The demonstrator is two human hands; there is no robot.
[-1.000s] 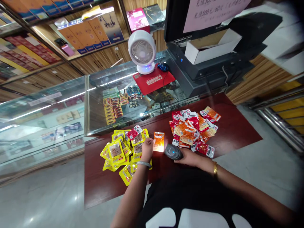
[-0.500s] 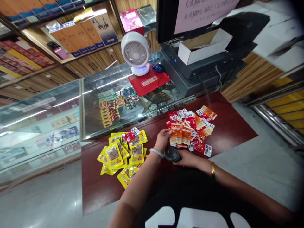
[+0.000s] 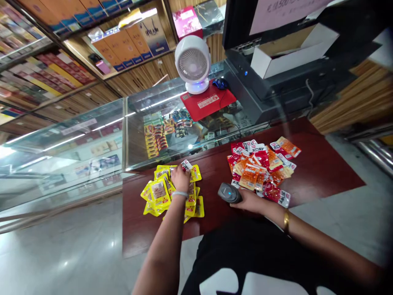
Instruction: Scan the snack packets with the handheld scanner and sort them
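My left hand (image 3: 180,179), fingers curled, is closed on a small red and white snack packet (image 3: 186,164) at the top of a pile of yellow snack packets (image 3: 159,194). Most of that red packet is hidden under the fingers. A dark handheld barcode scanner (image 3: 229,192) with a small blue light is gripped in my right hand (image 3: 248,200). Just beyond the right hand lies a heap of red, white and orange snack packets (image 3: 253,174). Both piles rest on a dark red board (image 3: 211,217).
Behind the board stands a glass display counter (image 3: 135,135) with a white fan (image 3: 193,61), a red mouse mat (image 3: 202,107) and a blue mouse (image 3: 220,83). To the right are a monitor and an open white box (image 3: 294,57). Shelves of boxed goods line the back.
My left hand has moved left from the orange packets to the red packet on the yellow pile. The scanner has turned in my right hand, and the view has shifted.
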